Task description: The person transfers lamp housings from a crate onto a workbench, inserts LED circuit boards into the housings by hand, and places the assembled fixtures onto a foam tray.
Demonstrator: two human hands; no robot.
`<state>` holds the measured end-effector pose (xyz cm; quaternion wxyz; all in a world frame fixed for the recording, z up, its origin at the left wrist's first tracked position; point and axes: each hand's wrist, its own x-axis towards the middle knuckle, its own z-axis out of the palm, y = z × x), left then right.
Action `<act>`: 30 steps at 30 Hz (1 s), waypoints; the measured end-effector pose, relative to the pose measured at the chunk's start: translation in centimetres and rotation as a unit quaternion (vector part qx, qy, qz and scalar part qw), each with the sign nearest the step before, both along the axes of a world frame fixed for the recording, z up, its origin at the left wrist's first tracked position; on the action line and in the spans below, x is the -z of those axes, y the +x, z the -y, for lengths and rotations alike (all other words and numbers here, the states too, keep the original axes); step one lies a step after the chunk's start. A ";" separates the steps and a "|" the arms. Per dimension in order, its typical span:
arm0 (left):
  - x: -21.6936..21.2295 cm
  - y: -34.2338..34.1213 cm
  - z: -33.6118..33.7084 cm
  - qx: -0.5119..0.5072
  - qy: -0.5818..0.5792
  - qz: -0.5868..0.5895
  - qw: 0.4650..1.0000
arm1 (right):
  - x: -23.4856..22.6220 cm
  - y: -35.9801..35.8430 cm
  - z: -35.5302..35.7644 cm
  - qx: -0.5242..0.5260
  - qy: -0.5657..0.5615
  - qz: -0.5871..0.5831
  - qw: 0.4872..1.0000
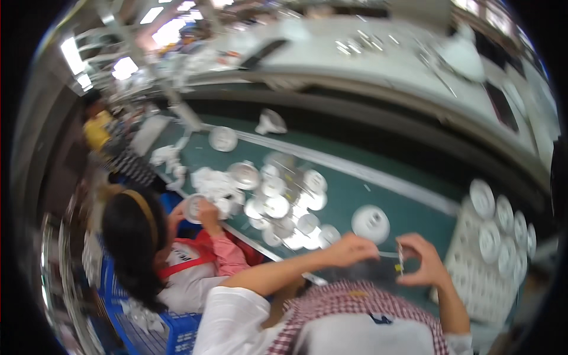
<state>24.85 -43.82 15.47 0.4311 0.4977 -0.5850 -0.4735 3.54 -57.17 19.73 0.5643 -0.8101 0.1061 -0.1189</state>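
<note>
My right hand (423, 261) curves its thumb and fingers around a small thin plate-like part (400, 260), seen edge-on, with a yellow bit on it. From the left, my left hand (356, 249) comes close with its fingers pinched together. A thin white strand (388, 254) runs from those fingertips to the part; blur hides its kind. Just beyond both hands, a round white dome-shaped lamp piece (371, 223) sits on the green tabletop (408, 214).
Several white and shiny round lamp parts (277, 207) lie heaped left of my hands. A perforated tray (473, 284) with white round pieces stands at the right. On the left, a co-worker (177, 254) handles a white round part (193, 209). A raised bench (378, 65) runs behind.
</note>
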 end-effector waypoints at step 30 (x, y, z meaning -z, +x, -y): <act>5.3 -0.4 6.3 -0.181 0.307 -0.638 0.682 | -5.0 0.5 3.9 0.153 -0.271 -0.014 0.950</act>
